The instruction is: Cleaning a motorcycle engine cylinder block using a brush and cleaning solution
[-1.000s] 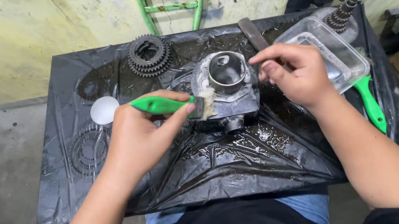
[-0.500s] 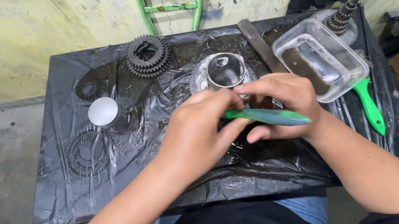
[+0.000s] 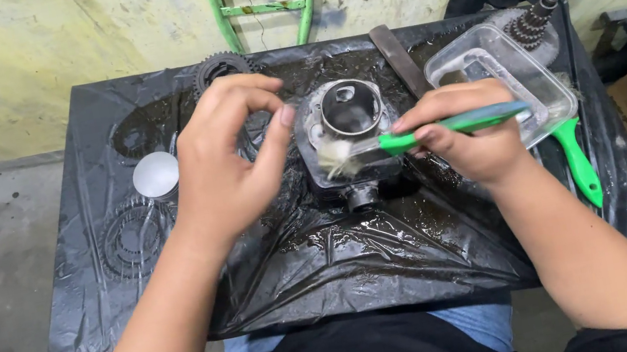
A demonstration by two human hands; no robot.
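Black-sheeted table (image 3: 186, 325): right hand (image 3: 468, 137) fingers grip brush (image 3: 425, 134), seemingly touching cylinder (image 3: 351, 123).

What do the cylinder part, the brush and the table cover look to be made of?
Cylinder part: looks like cast metal, dull grey, with a smooth shiny bore.
Brush in the right hand: glossy green handle, likely plastic; pale, frayed bristles.
Table cover: thin black plastic sheet, crinkled and wet-glossy.

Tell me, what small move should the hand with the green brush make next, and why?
Probably sweep the bristles across the metal cylinder part. The right hand holds the green-handled brush with its bristles already against the part's left side, and the left hand hovers open beside it, holding nothing, so it could steady the part.
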